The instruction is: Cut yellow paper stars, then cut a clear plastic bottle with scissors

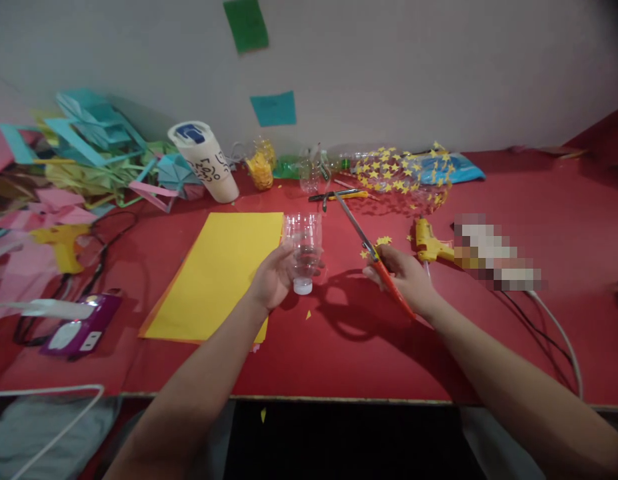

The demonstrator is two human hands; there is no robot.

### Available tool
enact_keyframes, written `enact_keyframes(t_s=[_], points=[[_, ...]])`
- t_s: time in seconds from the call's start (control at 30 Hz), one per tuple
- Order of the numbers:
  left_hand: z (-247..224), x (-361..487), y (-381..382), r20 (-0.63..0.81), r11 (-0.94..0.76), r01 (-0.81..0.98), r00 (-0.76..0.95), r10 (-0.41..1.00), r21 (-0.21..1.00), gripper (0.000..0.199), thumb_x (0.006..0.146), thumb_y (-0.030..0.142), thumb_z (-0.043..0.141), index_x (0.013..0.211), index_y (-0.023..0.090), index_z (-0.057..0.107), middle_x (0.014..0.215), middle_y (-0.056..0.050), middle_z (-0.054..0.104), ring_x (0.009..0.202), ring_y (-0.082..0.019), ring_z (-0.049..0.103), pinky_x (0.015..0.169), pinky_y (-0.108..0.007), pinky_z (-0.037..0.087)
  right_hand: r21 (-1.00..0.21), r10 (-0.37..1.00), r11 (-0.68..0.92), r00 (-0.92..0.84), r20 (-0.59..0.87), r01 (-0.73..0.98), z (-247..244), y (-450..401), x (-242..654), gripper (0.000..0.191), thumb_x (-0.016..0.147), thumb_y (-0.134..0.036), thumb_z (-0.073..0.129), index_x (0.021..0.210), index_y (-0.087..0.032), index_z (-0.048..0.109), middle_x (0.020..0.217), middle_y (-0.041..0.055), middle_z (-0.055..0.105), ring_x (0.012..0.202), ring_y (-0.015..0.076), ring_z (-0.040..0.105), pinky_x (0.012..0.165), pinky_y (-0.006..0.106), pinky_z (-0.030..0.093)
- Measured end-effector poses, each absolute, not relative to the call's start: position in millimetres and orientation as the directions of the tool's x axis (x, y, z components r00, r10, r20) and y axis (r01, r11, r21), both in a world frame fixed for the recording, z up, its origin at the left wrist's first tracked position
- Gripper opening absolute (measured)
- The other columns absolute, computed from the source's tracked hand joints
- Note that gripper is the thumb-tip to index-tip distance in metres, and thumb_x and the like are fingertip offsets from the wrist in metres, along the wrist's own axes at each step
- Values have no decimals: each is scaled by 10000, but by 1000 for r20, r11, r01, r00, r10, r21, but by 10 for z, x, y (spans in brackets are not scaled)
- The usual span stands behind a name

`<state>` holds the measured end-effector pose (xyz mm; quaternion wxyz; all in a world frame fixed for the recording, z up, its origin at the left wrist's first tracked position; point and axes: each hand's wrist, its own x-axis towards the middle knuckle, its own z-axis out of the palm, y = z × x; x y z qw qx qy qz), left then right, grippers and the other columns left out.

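My left hand is wrapped around a clear plastic bottle piece, its white cap pointing down toward me and its wide end away. In my right hand are scissors with orange-red handles; the long metal blades look closed and point up and left, apart from the bottle. A stack of yellow paper sheets lies beside my left hand. Small yellow paper stars lie just beyond my right hand.
A yellow glue gun lies right of my right hand, another glue gun at left near a purple power strip. At the back stand a white tumbler, star-covered plastic and pens. Folded coloured paper fills the left.
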<state>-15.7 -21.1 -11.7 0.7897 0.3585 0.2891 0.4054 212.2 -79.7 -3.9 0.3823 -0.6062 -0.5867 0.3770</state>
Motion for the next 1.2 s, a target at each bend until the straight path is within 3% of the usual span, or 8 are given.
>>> enact_keyframes(t_s=[0.23, 0.4, 0.53, 0.63, 0.73, 0.97, 1.1, 1.2], points=[[-122, -161, -186, -191, 431, -433, 494, 848, 792, 507, 707, 627, 660, 936, 176, 632, 779, -51, 735, 654, -177, 679, 647, -322, 519, -866, 1000, -4, 9, 1, 500, -114, -763, 2219, 503, 727, -704, 648, 696, -222, 506, 594, -29, 479, 539, 133, 438, 511, 275, 329], [-96, -141, -207, -153, 348, -370, 465, 872, 861, 503, 672, 617, 665, 921, 181, 625, 747, -31, 692, 644, -165, 654, 652, -324, 524, -697, 1000, -1, 10, 9, 717, -62, -783, 2204, 517, 756, -743, 551, 678, -237, 474, 572, -16, 490, 534, 150, 447, 517, 273, 310], [-117, -230, -194, 185, -142, -201, 218, 958, 969, 492, 670, 571, 715, 977, 201, 611, 849, -21, 674, 741, -141, 636, 713, -294, 521, -502, 1000, -6, 1, -10, 865, 39, -814, 2143, 531, 770, -783, 405, 662, -268, 333, 538, -14, 431, 493, 164, 407, 504, 279, 270], [-152, -336, -149, 480, -493, 44, 168, 861, 869, 551, 702, 563, 705, 1106, 204, 595, 984, -47, 659, 810, -146, 634, 778, -316, 535, -460, 997, 31, -60, -48, 888, 112, -865, 2089, 515, 808, -770, 297, 678, -272, 286, 548, 0, 443, 490, 176, 426, 509, 277, 281], [-178, -414, -104, 599, -629, 193, 195, 776, 753, 555, 759, 581, 638, 1165, 208, 571, 1075, -80, 651, 854, -168, 647, 795, -349, 555, -431, 991, 60, -106, -84, 900, 150, -909, 2059, 499, 835, -746, 255, 686, -270, 277, 550, 10, 463, 489, 181, 440, 511, 275, 285], [-193, -436, -101, 670, -729, 339, 291, 683, 595, 555, 791, 549, 599, 1221, 204, 536, 1118, -107, 662, 939, -217, 663, 851, -408, 568, -331, 981, 82, -135, -141, 940, 141, -916, 2056, 455, 884, -673, 300, 733, -255, 398, 624, 77, 595, 553, 227, 542, 516, 281, 289], [-175, -434, -103, 627, -700, 307, 312, 714, 645, 562, 765, 549, 623, 1200, 203, 542, 1099, -108, 665, 914, -213, 662, 826, -400, 568, -329, 981, 70, -126, -151, 942, 149, -911, 2051, 483, 870, -708, 302, 708, -258, 369, 603, 65, 571, 532, 209, 505, 513, 285, 283], [-133, -424, -102, 527, -605, 257, 314, 790, 754, 540, 760, 557, 622, 1160, 202, 551, 1034, -90, 663, 857, -198, 653, 763, -377, 561, -412, 973, 63, -148, -179, 909, 164, -911, 2060, 541, 847, -766, 272, 662, -260, 322, 571, 30, 511, 515, 177, 450, 514, 284, 302]])
